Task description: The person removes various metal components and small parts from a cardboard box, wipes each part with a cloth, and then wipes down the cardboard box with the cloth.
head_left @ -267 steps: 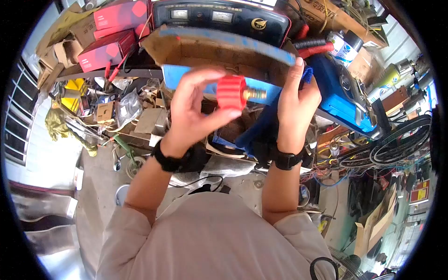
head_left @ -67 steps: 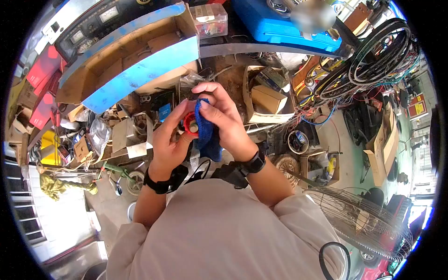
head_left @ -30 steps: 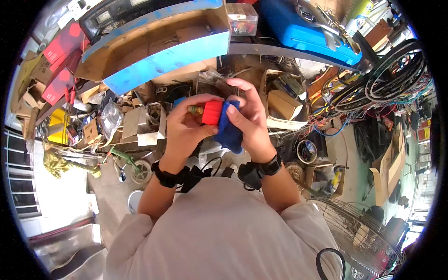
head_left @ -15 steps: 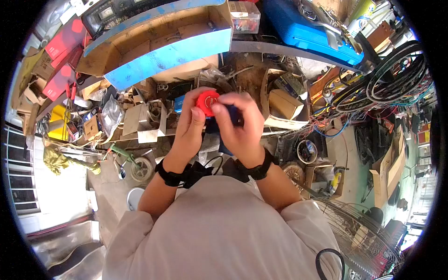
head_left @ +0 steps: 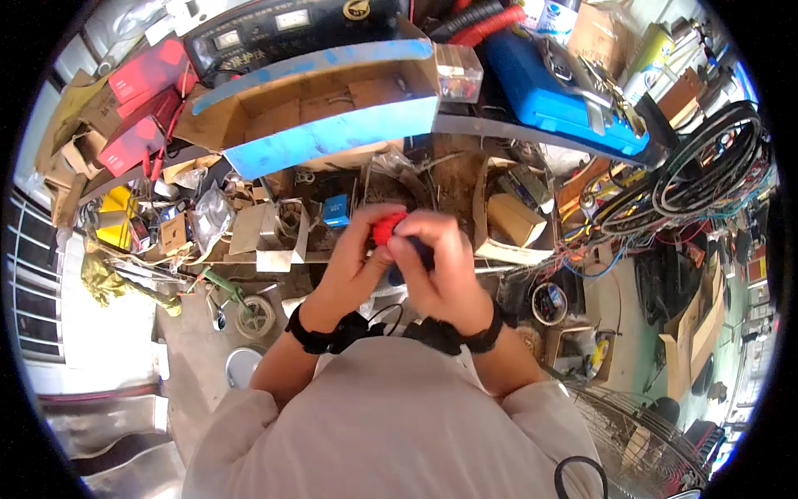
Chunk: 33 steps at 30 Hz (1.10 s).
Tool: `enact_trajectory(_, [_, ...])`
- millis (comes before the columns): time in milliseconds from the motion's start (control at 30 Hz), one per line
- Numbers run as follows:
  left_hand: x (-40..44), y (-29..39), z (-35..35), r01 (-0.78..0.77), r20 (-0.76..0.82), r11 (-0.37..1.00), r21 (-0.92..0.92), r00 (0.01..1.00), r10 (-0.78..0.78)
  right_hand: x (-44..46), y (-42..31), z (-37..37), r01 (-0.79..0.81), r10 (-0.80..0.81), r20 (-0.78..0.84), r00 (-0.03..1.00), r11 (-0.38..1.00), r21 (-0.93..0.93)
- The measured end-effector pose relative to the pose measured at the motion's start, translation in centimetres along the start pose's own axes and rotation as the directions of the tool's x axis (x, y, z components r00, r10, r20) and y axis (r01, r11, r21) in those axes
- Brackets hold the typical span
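Observation:
A red round cap with a ridged rim is held up in front of my chest, above the edge of the bench. My left hand is closed around its left side. My right hand pinches at its right edge with thumb and forefinger, and a small dark spot shows between those fingers. The fingers cover much of the cap. Something dark blue shows partly behind my right hand; I cannot make out what it is.
A long blue-edged cardboard box lies on the upper shelf, beside a blue tool case. Coiled cables hang at the right. Below the shelf are a carton with boxes and a small blue box. A fan guard stands lower right.
The view has tilted, so the shelf and hands appear lower. The red cap has turned: its marked round face no longer shows. My right fingers have closed in on its edge.

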<state>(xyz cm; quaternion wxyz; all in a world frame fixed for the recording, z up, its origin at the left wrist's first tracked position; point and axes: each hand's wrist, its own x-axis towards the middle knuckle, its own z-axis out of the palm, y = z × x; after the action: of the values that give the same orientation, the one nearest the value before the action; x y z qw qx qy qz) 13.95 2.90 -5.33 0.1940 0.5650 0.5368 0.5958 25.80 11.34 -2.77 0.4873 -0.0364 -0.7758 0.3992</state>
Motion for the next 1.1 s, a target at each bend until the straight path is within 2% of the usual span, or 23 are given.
enact_trajectory(67, [-0.1,-0.2,-0.1,-0.006,0.054,0.999,-0.044,0.998,0.009,0.5,-0.7,-0.2,-0.023,0.023,-0.005,1.000,1.000,0.009])
enact_trajectory(133, [0.0,1.2,-0.4,-0.043,0.084,0.999,-0.032,0.995,0.046,1.2,0.0,-0.8,-0.050,0.040,-0.073,0.997,0.989,-0.141])
enact_trajectory(167, [-0.1,1.6,-0.5,-0.041,0.063,0.998,0.057,0.997,0.037,0.9,0.9,-1.3,-0.105,0.096,-0.064,0.993,0.983,-0.148])
enact_trajectory(200, [0.0,1.8,-0.2,-0.038,-0.009,0.998,-0.049,0.999,0.037,0.8,1.1,-1.7,-0.086,0.076,-0.068,0.995,0.983,-0.162])
enact_trajectory(267, [0.9,2.5,-0.9,-0.069,-0.038,0.997,0.034,0.997,0.070,0.2,0.5,-2.4,-0.041,0.026,-0.076,0.997,0.979,-0.200])
enact_trajectory(300, [1.7,2.8,-1.1,0.002,0.001,0.993,-0.119,1.000,-0.002,-0.1,-0.2,-3.2,-0.166,0.175,0.061,0.983,0.978,-0.127])
enact_trajectory(333, [2.3,3.2,-1.2,0.088,0.058,0.960,-0.268,0.996,-0.075,0.6,-1.1,-3.4,-0.135,0.141,0.090,0.986,0.988,-0.077])
enact_trajectory(367, [3.0,4.1,-1.3,0.146,0.154,0.963,-0.225,0.982,-0.113,0.7,-1.1,-3.3,-0.097,0.105,0.102,0.989,0.992,-0.082])
enact_trajectory(400, [3.4,4.2,-1.0,0.133,0.179,0.970,-0.202,0.979,-0.096,0.7,-1.0,-3.5,-0.061,0.071,0.115,0.991,0.995,-0.083])
enact_trajectory(433, [3.8,4.3,-0.8,0.116,0.205,0.978,-0.176,0.976,-0.079,0.9,-1.8,-4.5,-0.163,0.165,0.191,0.968,0.986,-0.026])
enact_trajectory(467, [4.3,4.5,-0.6,0.094,0.230,0.985,-0.146,0.971,-0.058,0.8,-1.8,-5.1,-0.152,0.160,0.176,0.971,0.987,-0.057])
enact_trajectory(533, [4.6,4.8,0.3,0.149,0.261,0.962,-0.231,0.961,-0.086,0.5,-1.6,-6.2,-0.131,0.148,0.144,0.979,0.985,-0.116])
enact_trajectory(567, [4.8,4.8,1.0,0.155,0.260,0.946,-0.284,0.962,-0.080,0.9,-1.9,-6.5,-0.061,0.072,0.086,0.994,0.991,-0.120])
enact_trajectory(600, [4.9,4.6,1.6,0.167,0.260,0.927,-0.336,0.962,-0.079,0.8,-2.2,-7.2,-0.061,0.064,0.007,0.998,0.975,-0.213])
enact_trajectory(633, [5.0,4.1,2.0,0.116,0.274,0.920,-0.375,0.962,-0.010,0.6,-2.6,-8.1,-0.067,0.049,-0.068,0.996,0.951,-0.302])
enact_trajectory(667, [5.0,4.0,2.3,0.124,0.286,0.927,-0.355,0.958,-0.018,0.4,-2.8,-8.9,-0.080,0.028,-0.140,0.990,0.920,-0.384])
enact_trajectory(700, [5.1,3.9,2.4,0.132,0.294,0.934,-0.333,0.955,-0.030,0.2,-2.8,-9.9,-0.167,0.038,-0.305,0.952,0.896,-0.411])
enact_trajectory(767, [5.1,3.8,2.6,0.115,0.295,0.951,-0.285,0.955,-0.027,1.4,-2.7,-12.6,-0.169,-0.052,-0.563,0.825,0.928,-0.333])
enact_trajectory(867, [5.0,2.9,2.8,0.109,0.300,0.965,-0.237,0.953,-0.034,4.2,-2.9,-16.8,-0.230,-0.151,-0.664,0.732,0.863,-0.450])
enact_trajectory(933, [4.6,2.5,3.1,0.110,0.279,0.969,-0.221,0.959,-0.045,5.9,-2.4,-19.3,-0.270,-0.120,-0.678,0.725,0.857,-0.439])
enact_trajectory(1000, [4.3,2.4,3.1,0.111,0.264,0.974,-0.199,0.963,-0.056,7.3,-1.7,-21.7,-0.393,-0.133,-0.691,0.710,0.739,-0.546])
enact_trajectory(1067, [4.1,2.3,2.8,0.113,0.255,0.979,-0.170,0.965,-0.067,8.0,0.8,-25.0,-0.378,-0.172,-0.636,0.752,0.678,-0.630])
enact_trajectory(1100, [4.0,2.1,2.6,0.122,0.249,0.979,-0.165,0.965,-0.078,8.6,0.5,-25.2,-0.441,-0.121,-0.670,0.732,0.665,-0.603])
